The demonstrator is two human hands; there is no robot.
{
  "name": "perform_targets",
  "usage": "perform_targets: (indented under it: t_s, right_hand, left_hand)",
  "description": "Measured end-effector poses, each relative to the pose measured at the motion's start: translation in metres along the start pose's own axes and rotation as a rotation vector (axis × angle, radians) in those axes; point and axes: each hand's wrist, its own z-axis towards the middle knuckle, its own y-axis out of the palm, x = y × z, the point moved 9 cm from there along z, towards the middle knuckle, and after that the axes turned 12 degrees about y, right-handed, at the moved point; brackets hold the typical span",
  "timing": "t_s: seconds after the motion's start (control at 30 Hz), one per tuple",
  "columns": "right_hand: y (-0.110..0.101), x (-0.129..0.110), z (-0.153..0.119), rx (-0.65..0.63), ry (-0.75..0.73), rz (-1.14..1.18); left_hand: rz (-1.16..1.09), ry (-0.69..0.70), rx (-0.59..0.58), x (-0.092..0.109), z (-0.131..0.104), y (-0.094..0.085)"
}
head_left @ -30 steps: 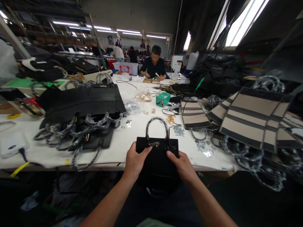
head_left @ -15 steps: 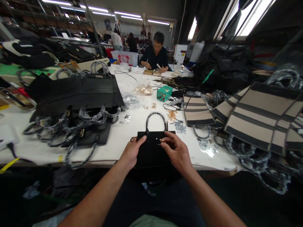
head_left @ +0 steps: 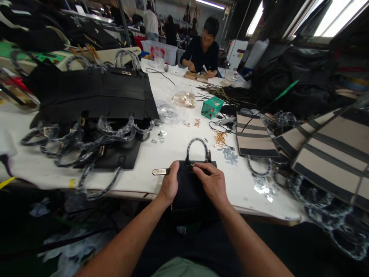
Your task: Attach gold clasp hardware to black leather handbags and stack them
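In the head view, the black bag (head_left: pixel 188 194) is at the lower centre of the frame, near the front edge of the white table (head_left: pixel 173 154), with its handle (head_left: pixel 197 140) standing up. The left hand (head_left: pixel 169 185) is closed over the left side of the bag, thumb on the front. A strap (head_left: pixel 160 171) with a metal plate comes out to the left beside this hand; I cannot tell if the fingers press it. The right hand (head_left: pixel 212 182) makes a narrow pinch at a small gold piece (head_left: pixel 191 165), near the top edge.

Right of centre lie gold fittings (head_left: pixel 220 138) and grey plates (head_left: pixel 230 156), well apart from both hands.

I judge that the step in hand is handling the gold piece on the bag's front. The next move seems to call for a steady left hold and fine, light fingertip control.
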Motion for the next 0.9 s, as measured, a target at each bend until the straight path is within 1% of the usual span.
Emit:
perform_targets:
  t_s: [0.1, 0.23, 0.43, 0.5, 0.67, 0.8, 0.9]
  right_hand:
    - [0.009, -0.003, -0.007, 0.013, 0.011, -0.031]
    - [0.016, -0.012, -0.017, 0.084, -0.057, -0.116]
    - [0.024, -0.011, -0.022, 0.107, -0.063, -0.215]
    - [0.025, -0.013, -0.024, 0.119, -0.097, -0.265]
    - [0.033, -0.02, -0.029, 0.128, -0.224, -0.417]
    - [0.04, -0.021, -0.031, 0.133, -0.277, -0.469]
    - [0.042, -0.017, -0.032, 0.149, -0.276, -0.475]
  left_hand:
    - [0.082, 0.056, -0.025, 0.005, 0.0, 0.0]
    - [0.137, 0.123, -0.027, 0.012, -0.001, 0.001]
    - [0.053, 0.172, -0.02, 0.019, -0.002, 0.002]
    - [0.062, 0.211, -0.04, 0.025, -0.003, 0.004]
    - [0.201, 0.393, -0.162, 0.045, -0.008, 0.012]
    - [0.251, 0.419, -0.182, 0.047, -0.011, 0.014]
    - [0.262, 0.422, -0.189, 0.047, -0.012, 0.015]
